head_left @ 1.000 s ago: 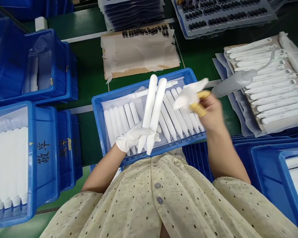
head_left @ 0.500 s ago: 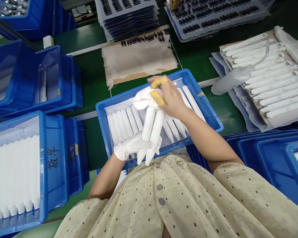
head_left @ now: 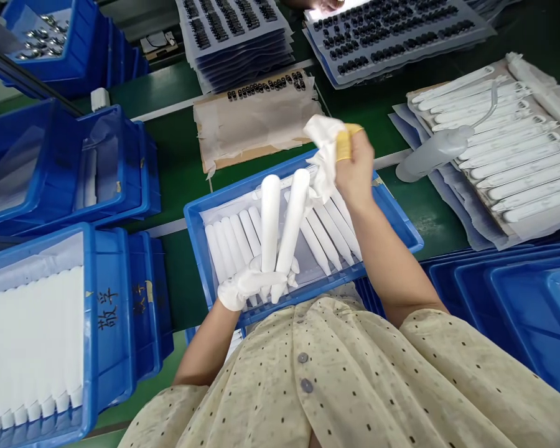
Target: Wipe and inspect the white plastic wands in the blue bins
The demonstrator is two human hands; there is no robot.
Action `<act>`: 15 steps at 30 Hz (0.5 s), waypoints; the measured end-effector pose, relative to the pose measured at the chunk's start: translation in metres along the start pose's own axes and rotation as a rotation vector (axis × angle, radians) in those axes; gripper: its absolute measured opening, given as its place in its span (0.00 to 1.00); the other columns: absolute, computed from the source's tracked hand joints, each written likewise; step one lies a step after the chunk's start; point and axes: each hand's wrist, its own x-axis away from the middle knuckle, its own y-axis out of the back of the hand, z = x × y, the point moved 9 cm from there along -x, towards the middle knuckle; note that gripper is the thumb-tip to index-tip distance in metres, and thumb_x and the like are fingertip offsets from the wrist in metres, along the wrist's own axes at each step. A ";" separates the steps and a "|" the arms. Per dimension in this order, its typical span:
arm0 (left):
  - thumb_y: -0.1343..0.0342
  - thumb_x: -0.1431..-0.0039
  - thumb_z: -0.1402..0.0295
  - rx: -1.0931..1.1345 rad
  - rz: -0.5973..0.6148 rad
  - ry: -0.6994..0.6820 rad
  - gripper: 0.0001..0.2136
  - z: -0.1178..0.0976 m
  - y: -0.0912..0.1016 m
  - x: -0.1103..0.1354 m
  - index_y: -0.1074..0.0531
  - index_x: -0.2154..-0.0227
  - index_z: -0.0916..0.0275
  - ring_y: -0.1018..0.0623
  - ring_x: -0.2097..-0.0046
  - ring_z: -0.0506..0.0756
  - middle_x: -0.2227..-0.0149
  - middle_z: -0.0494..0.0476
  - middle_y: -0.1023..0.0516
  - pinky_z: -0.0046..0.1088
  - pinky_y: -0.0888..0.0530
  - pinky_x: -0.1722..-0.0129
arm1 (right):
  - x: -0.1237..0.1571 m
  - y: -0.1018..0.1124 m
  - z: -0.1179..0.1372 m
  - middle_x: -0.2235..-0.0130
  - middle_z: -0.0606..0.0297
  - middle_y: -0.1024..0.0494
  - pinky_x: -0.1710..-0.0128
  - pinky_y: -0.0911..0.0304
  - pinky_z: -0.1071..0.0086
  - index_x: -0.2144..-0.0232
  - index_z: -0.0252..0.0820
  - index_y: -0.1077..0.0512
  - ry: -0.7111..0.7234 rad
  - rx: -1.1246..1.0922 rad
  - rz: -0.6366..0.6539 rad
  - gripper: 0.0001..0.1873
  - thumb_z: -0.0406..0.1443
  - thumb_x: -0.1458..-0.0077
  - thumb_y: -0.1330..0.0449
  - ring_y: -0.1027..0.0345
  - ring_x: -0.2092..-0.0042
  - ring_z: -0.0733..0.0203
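My left hand [head_left: 249, 281], in a white glove, is closed around the lower ends of two long white handle-like pieces [head_left: 289, 227]. Their rounded tops point up and away from me, slightly apart. Yellow finger cots cover fingers of my right hand [head_left: 354, 162], which grips a crumpled white cloth [head_left: 324, 146] just right of the pieces' tops. Both hands are over a blue tray [head_left: 392, 214] lined with pale sheet. In it, more white pieces [head_left: 226, 242] lie in a row on the left, and others [head_left: 324, 239] on the right.
A squeeze bottle [head_left: 432, 152] with a bent spout lies against a board of white pieces [head_left: 518, 155] at right. Blue bins [head_left: 107, 323] stand at left. Beyond the tray are a paper-covered board [head_left: 256, 127] and sheets of small black parts [head_left: 392, 37]. Another person's hand [head_left: 326, 5] shows at the top.
My right hand, with the cloth, has moved up and right off the tops of the white pieces. The two pieces now stand more spread apart in my left hand.
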 end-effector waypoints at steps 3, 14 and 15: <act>0.32 0.41 0.63 -0.017 0.033 -0.026 0.18 -0.004 0.000 0.005 0.22 0.50 0.65 0.19 0.60 0.58 0.61 0.62 0.20 0.41 0.19 0.54 | -0.002 0.030 0.009 0.49 0.54 0.21 0.46 0.29 0.54 0.45 0.50 0.33 -0.091 -0.173 -0.198 0.28 0.58 0.28 0.61 0.24 0.49 0.50; 0.28 0.48 0.53 -0.044 0.104 0.055 0.21 0.001 -0.022 -0.004 0.23 0.58 0.63 0.20 0.60 0.60 0.61 0.61 0.22 0.40 0.19 0.58 | 0.079 -0.042 0.149 0.36 0.66 0.25 0.26 0.57 0.33 0.51 0.58 0.21 0.508 0.147 0.279 0.17 0.50 0.29 0.46 0.35 0.35 0.45; 0.29 0.47 0.54 -0.062 0.117 0.059 0.21 -0.002 -0.027 -0.004 0.23 0.59 0.64 0.21 0.60 0.58 0.61 0.60 0.23 0.39 0.19 0.58 | 0.067 -0.039 0.140 0.36 0.65 0.26 0.28 0.52 0.35 0.49 0.56 0.21 0.437 0.143 0.261 0.18 0.51 0.29 0.47 0.36 0.34 0.44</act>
